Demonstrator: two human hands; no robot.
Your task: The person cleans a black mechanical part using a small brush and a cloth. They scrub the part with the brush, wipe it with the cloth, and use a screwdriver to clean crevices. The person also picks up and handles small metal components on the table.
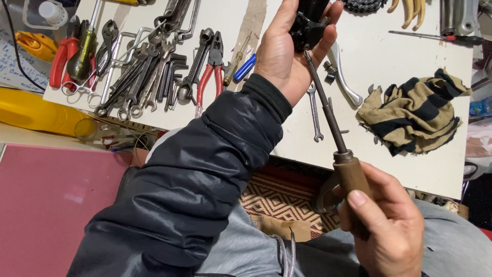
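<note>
- Black part (306,26), upper centre: left hand (287,51) fingers wrapped around it.
- Right hand (387,225) fingers clench screwdriver (333,120); likely risk: tip slips, jabbing the palm.

Left hand (287,48) raised at upper centre of frame, palm toward camera, fingers curled in a grip, dark-sleeved forearm running down to lower left; right hand (387,225) at lower right, fist closed, thumb on top.
</note>
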